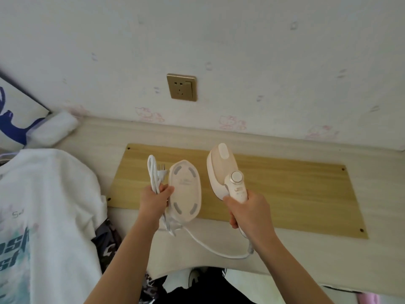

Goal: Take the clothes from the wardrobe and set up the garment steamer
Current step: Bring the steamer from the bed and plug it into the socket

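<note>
My right hand (247, 212) grips the handle of a cream handheld garment steamer (221, 170), held above a yellow wooden board (295, 189). My left hand (154, 199) holds the steamer's cream oval base (186, 189) together with the bundled white cord and plug (154, 172). The base's underside with grey pads faces me. The cord (210, 249) loops from the bundle down and across to the steamer handle. A white printed T-shirt (43, 205) lies at the left, over a dark patterned garment (107, 242).
A gold wall socket (181, 87) sits on the wall just above the pale tabletop (383, 260). A framed blue-and-white picture (15, 119) and a white foam block (54, 128) lean at the far left. My dark trousers and a shoe (195, 277) show below the table edge.
</note>
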A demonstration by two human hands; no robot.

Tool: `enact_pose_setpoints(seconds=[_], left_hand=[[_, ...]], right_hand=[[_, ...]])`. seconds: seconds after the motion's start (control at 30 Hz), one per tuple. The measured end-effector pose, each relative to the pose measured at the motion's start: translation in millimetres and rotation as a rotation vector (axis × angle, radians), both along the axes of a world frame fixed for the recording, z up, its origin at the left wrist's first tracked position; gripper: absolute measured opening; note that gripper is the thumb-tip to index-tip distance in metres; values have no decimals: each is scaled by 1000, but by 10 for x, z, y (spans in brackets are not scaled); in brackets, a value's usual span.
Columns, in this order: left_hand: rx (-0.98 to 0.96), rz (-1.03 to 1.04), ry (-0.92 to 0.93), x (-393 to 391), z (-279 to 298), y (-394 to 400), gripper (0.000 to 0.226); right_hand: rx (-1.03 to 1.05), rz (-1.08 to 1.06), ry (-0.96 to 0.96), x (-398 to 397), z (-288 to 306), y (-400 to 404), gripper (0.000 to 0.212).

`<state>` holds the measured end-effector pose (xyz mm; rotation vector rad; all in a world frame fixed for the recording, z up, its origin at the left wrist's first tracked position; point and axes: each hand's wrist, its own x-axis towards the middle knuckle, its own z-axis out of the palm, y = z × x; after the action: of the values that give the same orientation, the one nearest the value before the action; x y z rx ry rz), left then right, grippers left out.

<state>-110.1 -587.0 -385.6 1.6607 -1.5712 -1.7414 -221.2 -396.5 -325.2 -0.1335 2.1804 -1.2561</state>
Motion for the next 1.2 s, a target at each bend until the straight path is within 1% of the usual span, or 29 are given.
enact_pose_setpoints(seconds=[0.03,0.1,0.3,0.43,0.6,0.73,0.9,1.0,1.1,1.2], left_hand=[[1,-21,-16,-59,-42,7,31],[3,-46,-45,-163,-94,22,33],[2,-67,-86,-457,-211,14,24],[3,-99,-112,-607,-264,12,13],[37,-163,-142,-773,-410,6,20],[48,-244,-182,-928,-559,9,18],[7,-248,-206,-1050,-602,4,11],[-25,-227,-242,-1065,-640,-1,19],[-17,-229,-245,-1085,-654,6,11],[-11,-251,-278,-1114,-674,27,23]], right_hand=[[12,7,4,-64,-21,-1,12],[23,13,6,-169,-64,-9,12],[38,-7,-58,-405,-211,-7,13],[52,-7,-77,-473,-256,-11,14],[64,-8,-65,-516,-283,-29,13],[93,-35,-61,-533,-333,-36,15],[116,-87,-55,-505,-422,-56,14],[134,-105,-65,-486,-482,-75,15],[138,-117,-75,-458,-511,-107,14],[148,-101,-51,-426,-518,-131,15]])
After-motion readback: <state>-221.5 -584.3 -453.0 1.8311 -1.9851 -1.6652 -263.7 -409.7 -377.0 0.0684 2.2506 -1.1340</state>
